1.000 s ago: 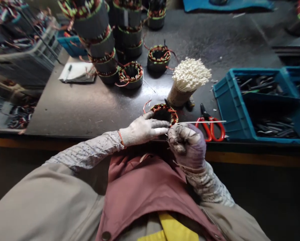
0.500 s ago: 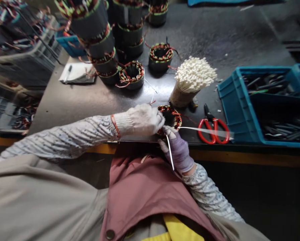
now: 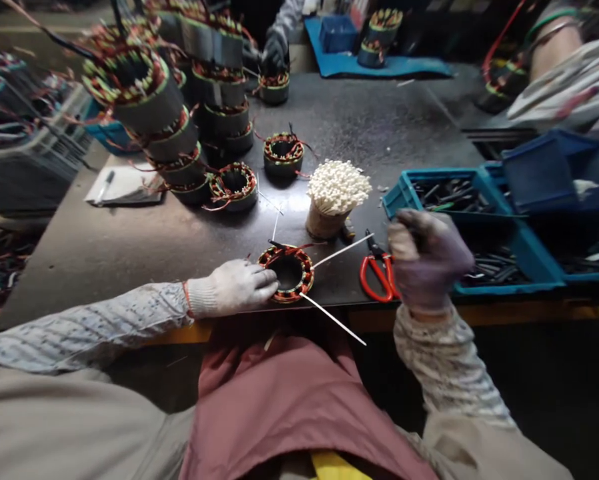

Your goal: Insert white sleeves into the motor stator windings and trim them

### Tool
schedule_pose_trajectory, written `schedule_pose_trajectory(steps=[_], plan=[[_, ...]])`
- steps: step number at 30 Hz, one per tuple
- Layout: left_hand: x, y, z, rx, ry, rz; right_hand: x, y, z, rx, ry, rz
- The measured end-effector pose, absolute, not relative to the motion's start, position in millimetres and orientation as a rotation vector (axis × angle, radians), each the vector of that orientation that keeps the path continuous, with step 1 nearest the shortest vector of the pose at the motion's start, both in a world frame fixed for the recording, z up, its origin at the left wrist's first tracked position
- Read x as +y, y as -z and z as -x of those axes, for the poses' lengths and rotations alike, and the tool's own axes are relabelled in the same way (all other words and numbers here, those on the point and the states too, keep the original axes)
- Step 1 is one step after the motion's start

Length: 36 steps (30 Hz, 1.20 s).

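Observation:
My left hand [image 3: 242,287], in a white knit glove, grips the left rim of a motor stator [image 3: 308,267] with copper windings at the table's front edge. A white cable tie [image 3: 332,319] sticks out from it towards me, and a second cable tie [image 3: 344,251] points up to the right. My right hand [image 3: 427,257], in a stained purplish glove, is raised off the stator with curled fingers. It hovers beside red-handled scissors [image 3: 378,277], partly covering them. Blur hides whether anything is in its fingers.
A bundle of white cable ties [image 3: 338,187] stands in a holder behind the stator. Blue bins [image 3: 517,257] with dark pieces lie right. Stacked stators [image 3: 152,110] rise at left, near a pad with a pen [image 3: 104,187]. Co-workers' gloved hands [image 3: 275,53] show at the far side.
My right hand has let go of the stator and moved right and up, beside the scissors. My left hand stays at the stator. The view has shifted, bringing co-workers' hands into sight.

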<state>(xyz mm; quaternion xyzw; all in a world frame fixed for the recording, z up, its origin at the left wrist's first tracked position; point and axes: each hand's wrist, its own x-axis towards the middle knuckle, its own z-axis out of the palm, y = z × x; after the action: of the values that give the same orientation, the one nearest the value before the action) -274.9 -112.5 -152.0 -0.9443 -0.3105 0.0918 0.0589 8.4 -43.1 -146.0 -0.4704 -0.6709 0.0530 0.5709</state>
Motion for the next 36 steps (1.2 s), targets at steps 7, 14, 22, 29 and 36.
schedule_pose_trajectory(steps=[7, 14, 22, 29, 36], plan=[[-126, 151, 279, -1.265, -0.273, 2.813, 10, 153, 23, -2.075, 0.331, 1.27], [-132, 155, 269, -1.258, -0.239, 2.821, -1, 153, 38, -2.129, 0.294, 1.369], [-137, 162, 257, -1.678, -0.123, 2.792, 17, 157, 24, -1.771, 0.06, 1.05], [-144, 175, 258, -1.809, 0.114, 2.768, 10, 159, 30, -1.771, 0.062, 0.95], [-141, 168, 257, -1.756, 0.035, 2.762, 22, 147, 45, -1.26, -0.126, 0.879]])
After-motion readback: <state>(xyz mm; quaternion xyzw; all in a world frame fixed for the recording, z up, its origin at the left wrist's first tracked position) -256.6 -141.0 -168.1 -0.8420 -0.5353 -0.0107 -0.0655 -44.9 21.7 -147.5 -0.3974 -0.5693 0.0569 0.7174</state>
